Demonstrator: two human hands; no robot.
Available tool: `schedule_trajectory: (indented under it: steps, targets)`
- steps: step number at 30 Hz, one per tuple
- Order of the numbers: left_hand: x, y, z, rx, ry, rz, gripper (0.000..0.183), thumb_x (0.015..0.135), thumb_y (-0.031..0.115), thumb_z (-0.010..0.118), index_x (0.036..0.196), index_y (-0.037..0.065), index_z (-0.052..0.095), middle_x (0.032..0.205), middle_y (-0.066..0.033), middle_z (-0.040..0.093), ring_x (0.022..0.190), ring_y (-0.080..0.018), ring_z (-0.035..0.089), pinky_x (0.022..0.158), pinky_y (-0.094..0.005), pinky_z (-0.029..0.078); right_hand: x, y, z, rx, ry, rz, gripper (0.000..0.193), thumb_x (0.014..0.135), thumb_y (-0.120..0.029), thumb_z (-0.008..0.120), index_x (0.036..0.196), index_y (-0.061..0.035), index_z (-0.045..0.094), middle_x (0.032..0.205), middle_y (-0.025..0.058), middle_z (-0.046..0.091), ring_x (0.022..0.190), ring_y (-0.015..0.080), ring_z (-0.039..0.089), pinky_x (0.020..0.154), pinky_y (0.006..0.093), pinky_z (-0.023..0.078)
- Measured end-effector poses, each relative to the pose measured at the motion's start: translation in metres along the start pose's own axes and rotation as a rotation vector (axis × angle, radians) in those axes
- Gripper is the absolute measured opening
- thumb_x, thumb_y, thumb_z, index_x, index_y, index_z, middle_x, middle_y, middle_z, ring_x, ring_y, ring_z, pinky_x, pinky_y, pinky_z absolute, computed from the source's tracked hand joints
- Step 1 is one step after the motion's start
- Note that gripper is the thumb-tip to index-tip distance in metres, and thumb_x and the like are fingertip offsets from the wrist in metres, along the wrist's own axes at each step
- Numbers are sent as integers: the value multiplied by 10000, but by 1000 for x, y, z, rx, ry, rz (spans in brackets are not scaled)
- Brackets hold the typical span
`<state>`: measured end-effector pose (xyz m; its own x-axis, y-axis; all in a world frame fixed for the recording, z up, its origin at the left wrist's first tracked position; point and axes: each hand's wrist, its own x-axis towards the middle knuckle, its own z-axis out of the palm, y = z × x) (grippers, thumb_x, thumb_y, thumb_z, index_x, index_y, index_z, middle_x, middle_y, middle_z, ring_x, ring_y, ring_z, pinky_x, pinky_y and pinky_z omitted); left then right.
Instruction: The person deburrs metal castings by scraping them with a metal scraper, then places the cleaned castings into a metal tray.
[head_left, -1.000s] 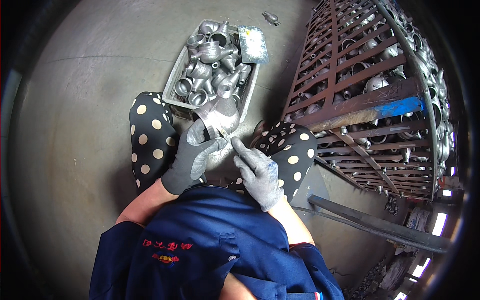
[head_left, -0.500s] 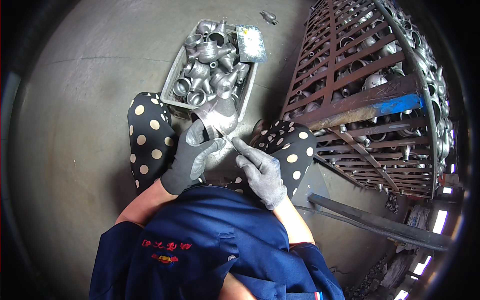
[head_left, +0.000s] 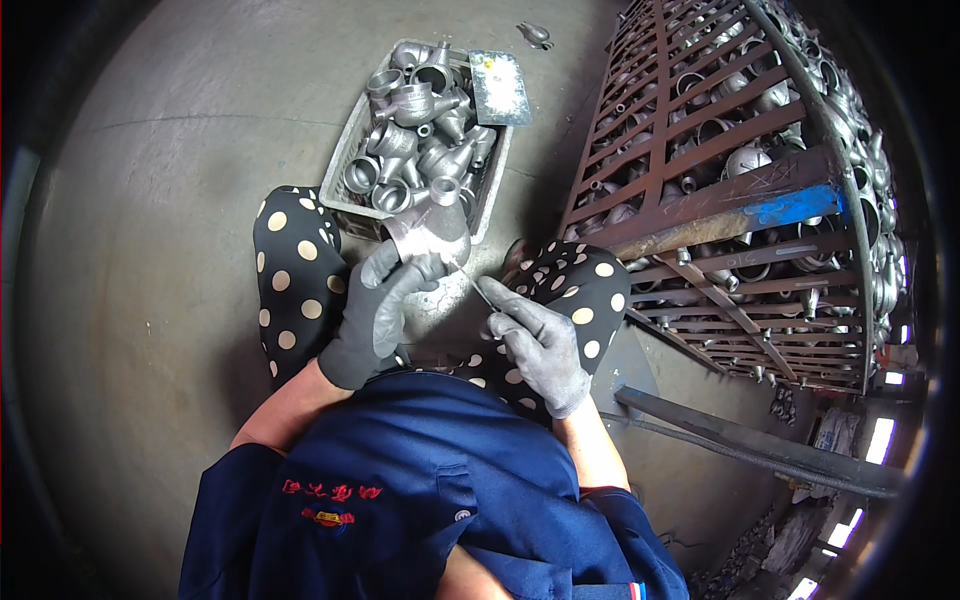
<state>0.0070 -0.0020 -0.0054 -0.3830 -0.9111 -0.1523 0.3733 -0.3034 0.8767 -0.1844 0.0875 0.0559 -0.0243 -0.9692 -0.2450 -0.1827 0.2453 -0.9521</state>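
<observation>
A grey metal casting [head_left: 437, 232], flared at one end and narrowing to a threaded-looking neck, is held in front of me between my knees. My left hand [head_left: 385, 300], in a dark grey glove, grips its wide end, thumb and fingers on the rim. Gloved in lighter grey, my right hand [head_left: 535, 345] pinches a thin metal rod-like tool [head_left: 468, 278], whose tip points at the casting's side. Whether the tip touches the metal I cannot tell. Just beyond stands a plastic crate [head_left: 345, 150] heaped with similar castings [head_left: 398, 140].
A flat speckled plate [head_left: 499, 88] lies on the crate's right edge. One loose casting [head_left: 535, 36] rests on the floor farther off. At right stands a large rusty barred bin [head_left: 665, 130] full of castings. A dark beam [head_left: 760, 440] runs across at lower right.
The casting has turned in my left hand, so its neck opening faces up toward me more. My right hand has shifted slightly right and down, its tool drawn back a little.
</observation>
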Motion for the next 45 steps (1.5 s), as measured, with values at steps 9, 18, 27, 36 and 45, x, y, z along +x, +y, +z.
schedule_trajectory:
  steps: [9,18,27,36,45]
  targets:
    - [1,-7,-6,1,-18,-4,325,928,49,576,1251,14,566,1095,-57,661,940,-134,642,817,-291,517,-6,1,-8,121,59,79,426,901,-73,582,1323,-15,563,919,18,648,826,58,573,728,192,473]
    - [0,4,2,-71,-45,8,415,835,-36,644,1241,-15,557,1092,-64,663,960,-114,635,841,-271,514,0,-1,-14,408,159,98,426,922,-178,607,1303,5,556,783,-10,596,569,16,455,491,153,360]
    - [-2,13,4,-60,-183,-125,430,815,-37,668,1230,-25,557,1068,-63,661,947,-110,636,835,-258,516,32,-10,-10,314,230,-26,537,871,-139,687,1350,24,508,1010,43,652,906,88,587,838,237,473]
    - [-4,27,15,43,-294,-206,500,778,-23,703,1252,-29,544,1113,-60,646,1016,-122,618,901,-268,499,62,-25,-19,35,120,-101,398,779,-184,682,1130,3,663,914,27,678,849,87,596,818,258,481]
    - [4,-2,5,53,-191,-168,381,825,23,702,1183,-22,580,1041,-51,659,906,-103,632,799,-248,526,54,-22,-4,-18,171,-60,351,748,-179,730,1034,16,677,865,39,681,800,80,594,756,261,495]
